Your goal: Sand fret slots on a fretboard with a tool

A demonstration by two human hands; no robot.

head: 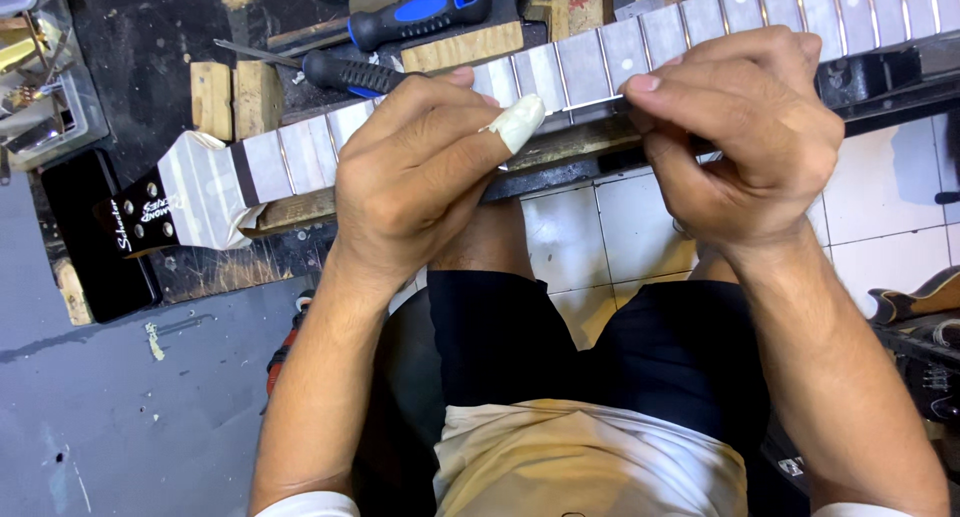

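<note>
- Head view: a guitar neck (600, 57) lies on the bench (150, 17), its long axis running from the dark headstock (140, 217) at lower left up to the upper right, fretboard masked with pale tape between the frets
- The left hand (420, 177) rests on the near edge of the neck, grip closed around it, one fingertip wrapped in white tape (518, 122)
- The right hand (740, 137) sits just beside it, further from the headstock, fingers pinched together on a thin strip or small tool at a fret (598, 102); what it is I cannot tell
- Both hands meet at that same fret, the right nearer
- Two blue-handled screwdrivers (420, 12) lie beyond the neck
</note>
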